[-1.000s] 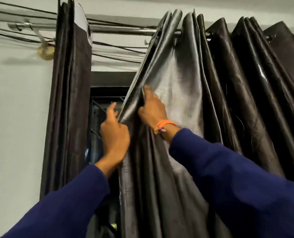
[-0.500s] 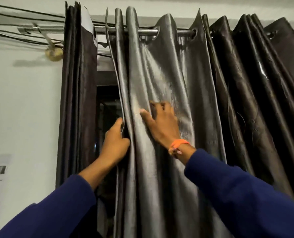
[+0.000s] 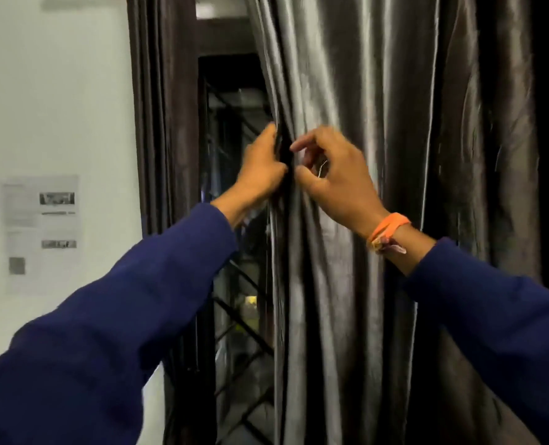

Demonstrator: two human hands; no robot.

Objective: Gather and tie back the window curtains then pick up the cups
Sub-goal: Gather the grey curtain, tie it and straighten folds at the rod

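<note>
A shiny grey-brown curtain (image 3: 379, 123) hangs in long folds over the right half of the view. My left hand (image 3: 260, 168) grips its left edge from the window side, fingers curled round the hem. My right hand (image 3: 337, 181), with an orange band at the wrist, pinches a fold of the same curtain just to the right, thumb and fingers curled. A second, darker curtain (image 3: 164, 123) hangs bunched at the left of the window. No cups are in view.
Between the two curtains a dark window (image 3: 231, 155) with a diagonal metal grille (image 3: 244, 322) shows. A white wall (image 3: 58, 91) at the left carries a printed paper sheet (image 3: 42, 226) and a dark object at the edge.
The view has dropped, so the curtain rod has left the frame. Both hands have come lower and closer together. My right hand went from flat on the cloth to pinching a fold.
</note>
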